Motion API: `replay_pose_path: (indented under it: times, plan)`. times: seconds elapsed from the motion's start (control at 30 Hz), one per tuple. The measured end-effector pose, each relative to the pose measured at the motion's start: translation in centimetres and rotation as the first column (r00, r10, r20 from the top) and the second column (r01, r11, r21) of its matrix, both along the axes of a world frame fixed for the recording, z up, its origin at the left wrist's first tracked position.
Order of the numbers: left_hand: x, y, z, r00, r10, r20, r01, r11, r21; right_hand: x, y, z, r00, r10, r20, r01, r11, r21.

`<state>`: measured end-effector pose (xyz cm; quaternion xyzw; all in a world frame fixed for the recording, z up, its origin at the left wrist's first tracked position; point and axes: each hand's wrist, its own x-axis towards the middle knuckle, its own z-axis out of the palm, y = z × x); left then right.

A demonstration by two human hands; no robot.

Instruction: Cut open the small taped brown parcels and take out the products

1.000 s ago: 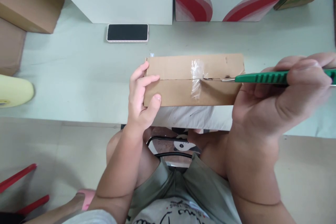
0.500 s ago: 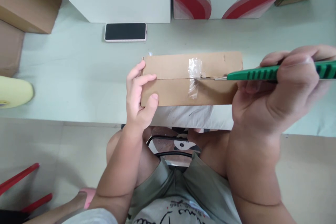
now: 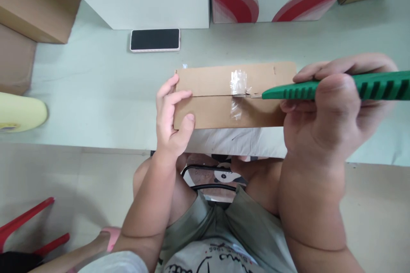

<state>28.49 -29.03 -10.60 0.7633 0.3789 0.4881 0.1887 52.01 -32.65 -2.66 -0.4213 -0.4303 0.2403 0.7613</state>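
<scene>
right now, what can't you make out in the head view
All in the head view:
Inside of the cardboard box: hidden by its flaps.
The box's near right corner: covered by the right hand.
Back end of the green cutter: cut off by the right edge.
Blade tip: too small to tell whether it touches the clear tape.
Pale yellow object: cut off by the left edge.

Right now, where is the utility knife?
In the head view, the green utility knife is right of centre in the right hand, its blade by the clear tape on the cardboard box.
</scene>
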Motion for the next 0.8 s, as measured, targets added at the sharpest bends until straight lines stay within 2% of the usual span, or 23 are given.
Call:
replay_pose_path:
  times: [0.23,0.43,0.53,0.63,0.8]
  plan:
    - [0.1,0.2,-0.6,0.997,-0.032,0.069,0.031,0.999,0.027,-0.1,0.2,-0.3,0.972,-0.169,-0.165,0.162,0.985,-0.057]
    - [0.5,0.0,-0.9,0.995,0.045,0.093,-0.035,0.994,-0.099,0.1,0.5,-0.8,0.937,-0.318,-0.147,0.326,0.945,0.035]
    - [0.7,-0.1,-0.9,0.993,0.048,0.104,-0.036,0.993,-0.114,0.2,0.8,-0.8,0.922,-0.347,-0.172,0.367,0.925,0.100]
    - [0.9,0.0,-1.0,0.992,0.048,0.116,-0.038,0.996,-0.086,0.3,0.9,-0.9,0.929,-0.335,-0.159,0.358,0.922,0.148]
    - [0.9,0.0,-1.0,0.992,0.084,0.095,-0.076,0.994,-0.083,0.6,0.7,-1.6,0.972,-0.210,-0.105,0.228,0.951,0.210]
